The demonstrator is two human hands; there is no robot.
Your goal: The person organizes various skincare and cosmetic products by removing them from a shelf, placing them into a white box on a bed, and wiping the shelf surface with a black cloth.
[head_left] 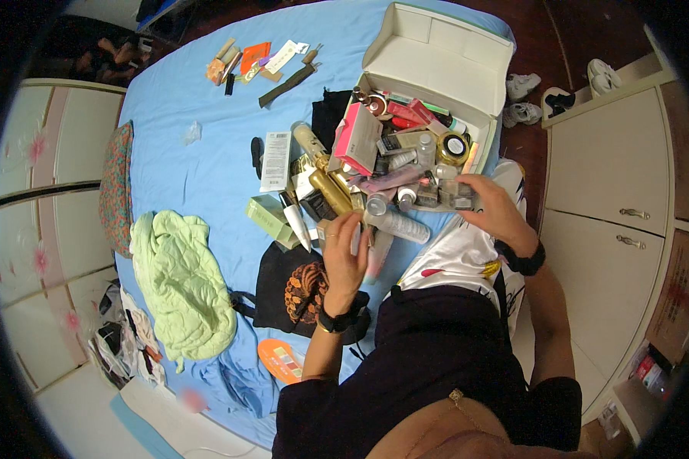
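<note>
My left hand is at the near edge of a pile of cosmetics on the bed, its fingers around or against a small box; how firmly is hidden. Beside it lie a clear-capped bottle, a white tube with a black cap and a gold bottle. My right hand has its thumb and fingers at a small clear-walled box at the near right corner of an open white carton. The carton holds bottles, a pink box and a round gold-rimmed jar.
A pale green box, a black embroidered bag and a light green quilted cloth lie on the blue bedsheet. Small packets lie at the far left. A white cabinet stands at the right, with shoes near it.
</note>
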